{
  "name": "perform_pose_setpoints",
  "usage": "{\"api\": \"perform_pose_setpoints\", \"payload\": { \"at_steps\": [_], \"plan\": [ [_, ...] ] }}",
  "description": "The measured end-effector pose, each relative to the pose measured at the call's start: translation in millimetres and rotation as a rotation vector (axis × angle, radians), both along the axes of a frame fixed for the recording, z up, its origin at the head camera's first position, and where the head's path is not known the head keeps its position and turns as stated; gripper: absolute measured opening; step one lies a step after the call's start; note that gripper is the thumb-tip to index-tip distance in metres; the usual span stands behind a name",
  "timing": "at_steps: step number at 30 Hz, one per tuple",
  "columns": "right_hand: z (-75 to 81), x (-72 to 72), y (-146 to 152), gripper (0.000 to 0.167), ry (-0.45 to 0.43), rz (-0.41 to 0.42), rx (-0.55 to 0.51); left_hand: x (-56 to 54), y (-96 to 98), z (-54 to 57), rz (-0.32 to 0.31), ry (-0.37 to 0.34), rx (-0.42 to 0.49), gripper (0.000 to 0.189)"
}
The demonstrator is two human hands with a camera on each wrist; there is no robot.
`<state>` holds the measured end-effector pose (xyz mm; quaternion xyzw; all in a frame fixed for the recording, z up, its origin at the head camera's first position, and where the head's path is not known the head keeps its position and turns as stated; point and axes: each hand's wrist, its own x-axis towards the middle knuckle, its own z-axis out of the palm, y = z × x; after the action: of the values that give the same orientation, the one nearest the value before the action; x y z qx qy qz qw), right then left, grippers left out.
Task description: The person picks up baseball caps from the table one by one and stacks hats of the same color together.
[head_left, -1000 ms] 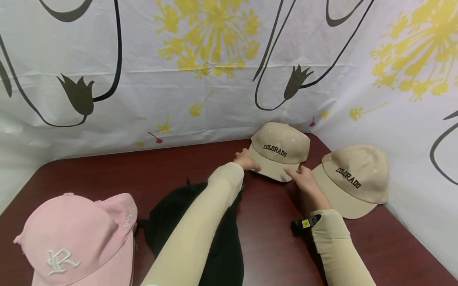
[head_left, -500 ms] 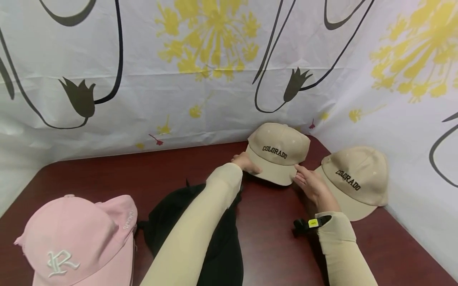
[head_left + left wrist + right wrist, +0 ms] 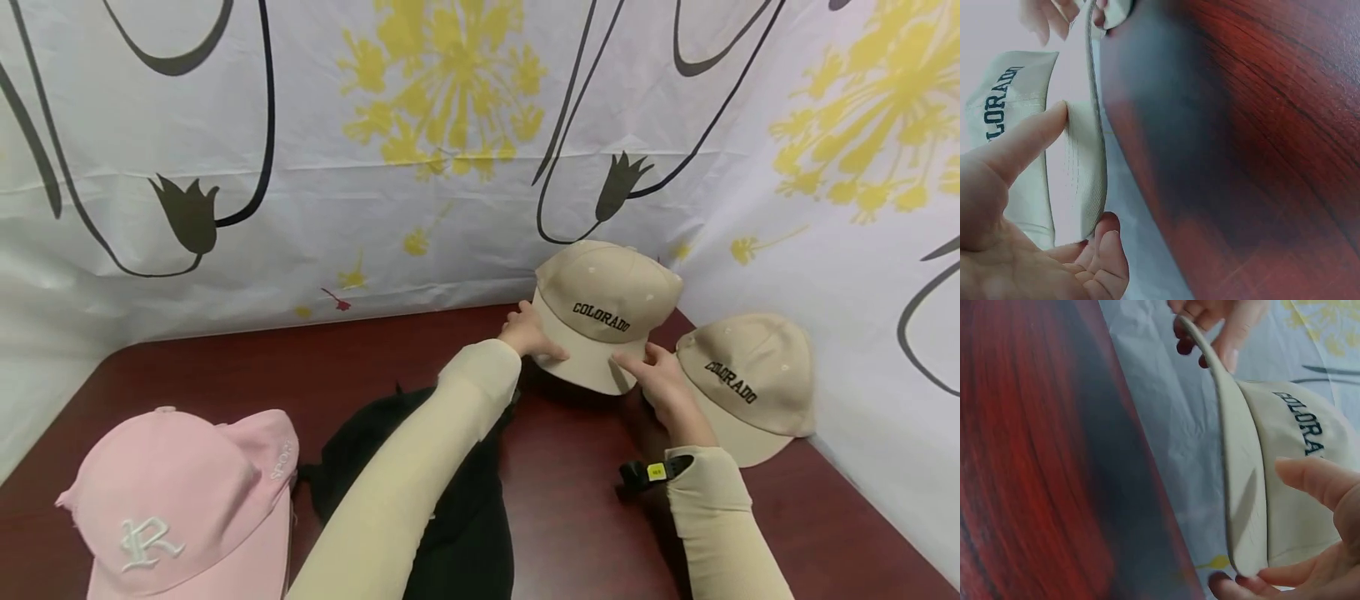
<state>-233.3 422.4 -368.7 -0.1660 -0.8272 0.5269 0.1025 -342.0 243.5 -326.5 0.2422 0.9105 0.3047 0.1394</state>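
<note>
A beige baseball cap [image 3: 609, 283] with COLORADO in dark letters is held between both hands at the back of the table, its brim facing the person. My left hand [image 3: 529, 332] pinches the left side of the brim; in the left wrist view the thumb lies on top of the brim [image 3: 1085, 165] and the fingers curl under its edge. At the brim's right side, my right hand [image 3: 663, 383] grips with the thumb above and the fingers below, as the right wrist view shows. Dark shadow lies under the tilted brim. A second beige COLORADO cap [image 3: 757, 375] sits just right of the right hand.
A pink cap [image 3: 172, 492] with a white R rests at the front left. Beside it lies a black cap [image 3: 472, 533], partly hidden under the left sleeve. White patterned sheeting [image 3: 300, 192] closes off the dark red table [image 3: 570, 508] at the back and right.
The held beige cap has risen and moved slightly right, toward the person. My right hand shifted off the brim and back, and grips its right side. The other caps stay in place.
</note>
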Motion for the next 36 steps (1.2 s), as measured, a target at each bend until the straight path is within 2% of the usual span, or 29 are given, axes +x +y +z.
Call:
{"api": "perform_pose_setpoints", "payload": {
  "at_steps": [4,8,13,18,24,27,31,36],
  "plan": [
    [2.2,1.4,-6.2,0.069,0.045,0.005,0.085,6.4,-1.3,5.3,-0.025,0.069,-0.028,0.094],
    [4.6,3.2,-8.4,0.072,0.056,0.007,0.092,13.2,-0.6,11.5,-0.015,0.118,-0.083,0.105],
    [8.4,5.4,-7.3,0.077,0.037,0.041,0.073,20.2,-2.8,18.0,-0.006,0.129,-0.131,0.114],
    [12.6,6.8,-4.9,0.077,0.041,0.084,0.099,22.0,-10.9,21.4,-0.014,0.141,-0.130,0.110],
    [19.6,9.4,-6.1,0.094,0.011,0.146,0.115,28.4,-22.0,29.6,0.032,0.132,-0.147,0.110],
    [22.6,10.0,-8.7,0.100,-0.008,0.152,0.125,33.9,-28.4,33.2,0.035,0.129,-0.158,0.111],
    [28.2,12.7,-14.8,0.097,-0.002,0.182,0.115,41.2,-36.7,36.1,0.046,0.153,-0.169,0.112],
    [38.8,16.7,-25.4,0.091,0.048,0.234,0.127,48.0,-47.2,37.5,0.065,0.213,-0.166,0.112]
  ]
}}
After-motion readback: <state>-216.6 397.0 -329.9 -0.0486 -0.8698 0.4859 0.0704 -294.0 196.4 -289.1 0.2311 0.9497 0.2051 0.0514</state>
